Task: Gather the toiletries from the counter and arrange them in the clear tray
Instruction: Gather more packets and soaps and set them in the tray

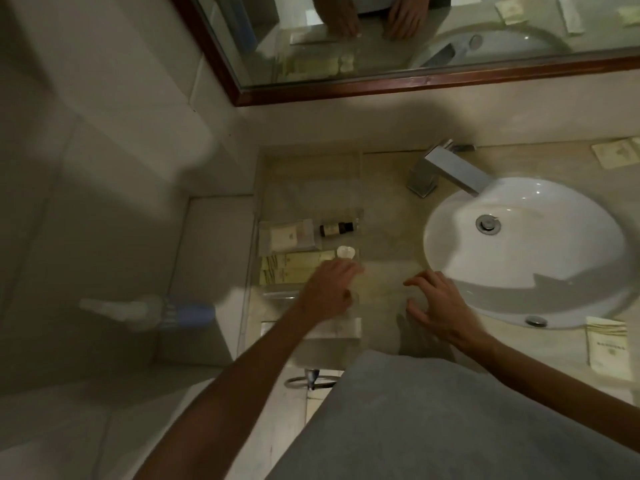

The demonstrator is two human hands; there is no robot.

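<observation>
The clear tray (311, 174) lies on the beige counter left of the sink. In its near part lie a white wrapped soap (285, 234), a small dark bottle (336, 228), a white round cap (345, 252) and pale yellow sachets (291, 270). My left hand (329, 289) hovers over the tray's near edge, fingers spread, partly covering the sachets. My right hand (434, 303) hangs open over bare counter between tray and sink. A cream sachet (607, 346) lies near the counter's front right, another packet (614, 154) at the far right.
A white oval sink (526, 251) with a square chrome faucet (446, 173) fills the right of the counter. A wood-framed mirror (415, 86) hangs behind. A white and blue spray bottle (149, 311) stands lower left. A towel ring (311, 379) hangs below the counter.
</observation>
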